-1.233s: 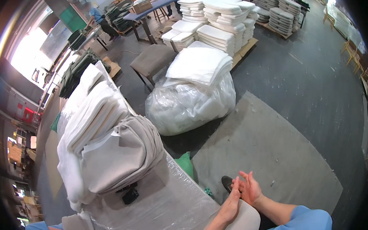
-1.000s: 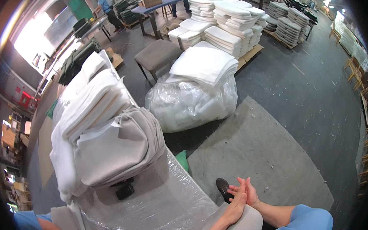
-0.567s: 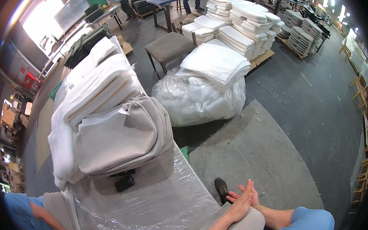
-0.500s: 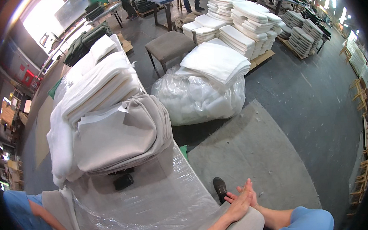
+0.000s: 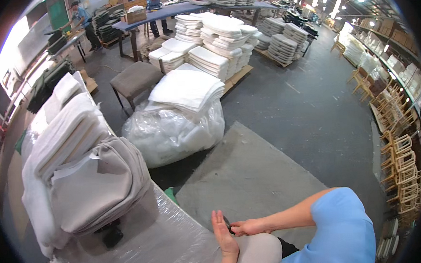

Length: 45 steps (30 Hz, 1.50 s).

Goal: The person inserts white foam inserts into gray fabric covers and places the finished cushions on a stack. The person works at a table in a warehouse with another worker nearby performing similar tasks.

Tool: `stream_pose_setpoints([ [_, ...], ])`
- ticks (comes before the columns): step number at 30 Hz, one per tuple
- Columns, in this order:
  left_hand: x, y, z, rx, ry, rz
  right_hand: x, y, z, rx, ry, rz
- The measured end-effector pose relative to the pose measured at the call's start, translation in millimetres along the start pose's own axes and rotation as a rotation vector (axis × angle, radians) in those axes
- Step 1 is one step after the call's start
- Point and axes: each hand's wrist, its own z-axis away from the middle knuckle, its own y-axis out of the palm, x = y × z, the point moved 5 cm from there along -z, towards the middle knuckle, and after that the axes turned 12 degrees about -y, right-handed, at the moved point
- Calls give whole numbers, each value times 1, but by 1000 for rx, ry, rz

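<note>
My left hand is upright, its fingers stretched out and palm turned toward the right hand. Just right of it, my right hand has bent fingers drawn together; whatever they hold, if anything, is hidden. A dark shoe shows partly between the two hands. Below them lies a rounded, pale grey fabric-covered form; whether it is a cushion cannot be made out. To the left, a plastic-wrapped grey table carries folded grey fabric covers and a small black object.
White padding sheets are stacked behind the covers. Beyond the table stands a clear bag topped with white sheets. A grey chair, white cushion stacks and wooden chair frames surround the floor. Another person stands far left.
My head view has swung right and up. My hands, pressed together before, have come apart; the right hand's fingers have bent and its elbow has moved outward. The nearby person at lower left has left view.
</note>
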Motion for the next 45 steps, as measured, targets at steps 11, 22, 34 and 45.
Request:
stream_pose_setpoints([
  [11,-8,-1,1,-131,56,-92,-42,-14,-55,58,120,-29],
  [22,-13,4,1,-159,110,-204,-62,-25,-74,97,88,36],
  [34,-2,-3,-1,-216,21,-308,-67,-27,-87,135,90,64],
  [45,2,-6,-8,-250,64,-417,-63,-29,-96,151,89,113],
])
